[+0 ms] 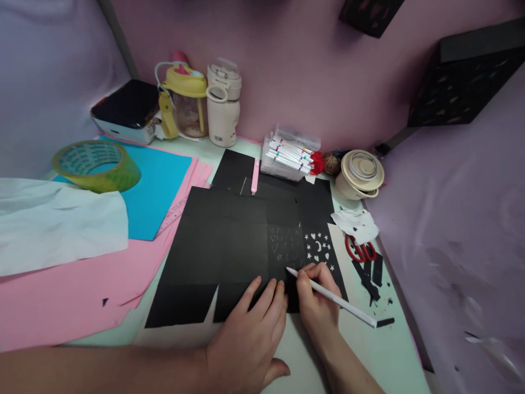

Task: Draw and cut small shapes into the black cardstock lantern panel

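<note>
My right hand (318, 295) grips a white pen (344, 303), its tip touching black paper (221, 235) that bears fold lines. Faint outlines of small triangles and other shapes are drawn just above the tip. To the right of them, cut-out stars, hearts and a crescent moon (319, 247) show white through the black. My left hand (256, 323) lies flat with fingers stretched out on the paper's lower edge, holding nothing. A narrow slit opens in that edge, left of my fingers. A pink craft knife (255, 176) rests at the paper's top.
Pink sheets (82, 284), a blue sheet (151, 186), white tissue (57, 224) and a tape roll (98, 169) lie left. Bottles (223, 104), a marker box (289, 156) and a lidded pot (360, 174) stand behind. Red-handled scissors (361, 250) and black scraps (369, 276) lie right.
</note>
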Demonstrator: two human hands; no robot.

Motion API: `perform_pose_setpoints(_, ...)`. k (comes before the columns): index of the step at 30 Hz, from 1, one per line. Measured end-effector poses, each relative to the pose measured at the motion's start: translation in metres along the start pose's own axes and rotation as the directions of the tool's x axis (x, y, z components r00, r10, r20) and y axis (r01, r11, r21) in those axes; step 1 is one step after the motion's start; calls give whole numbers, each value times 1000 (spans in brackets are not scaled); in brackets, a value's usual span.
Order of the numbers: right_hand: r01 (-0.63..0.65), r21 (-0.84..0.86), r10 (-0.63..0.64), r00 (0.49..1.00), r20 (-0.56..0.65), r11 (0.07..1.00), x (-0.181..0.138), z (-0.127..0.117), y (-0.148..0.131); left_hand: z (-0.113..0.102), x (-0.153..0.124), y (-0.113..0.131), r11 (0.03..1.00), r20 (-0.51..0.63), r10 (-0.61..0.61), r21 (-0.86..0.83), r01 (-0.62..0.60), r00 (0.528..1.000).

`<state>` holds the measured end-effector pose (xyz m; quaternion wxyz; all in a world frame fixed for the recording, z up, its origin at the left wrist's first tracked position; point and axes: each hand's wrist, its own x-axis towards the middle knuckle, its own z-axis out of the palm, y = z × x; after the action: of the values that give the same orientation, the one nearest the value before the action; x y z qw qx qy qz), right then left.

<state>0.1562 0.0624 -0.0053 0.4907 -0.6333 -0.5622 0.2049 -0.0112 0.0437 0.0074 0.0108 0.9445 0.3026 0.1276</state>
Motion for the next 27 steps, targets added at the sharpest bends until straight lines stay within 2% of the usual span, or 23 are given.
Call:
perform_pose_setpoints(3,6,-16,-5,999,45,1000,0,0,1,0,-1,0,1000,-2,6,5,-6,1000)
perform_pose_setpoints(15,38,-60,-34,997,71,997,2,0,-1,1,0,0,1000,-14,-1,8,1,1000)
perform_pose_setpoints(27,-15,-44,17,999,34,999,0,0,-2,-1,1,-2,1000,-13,-3,8,3,1000)
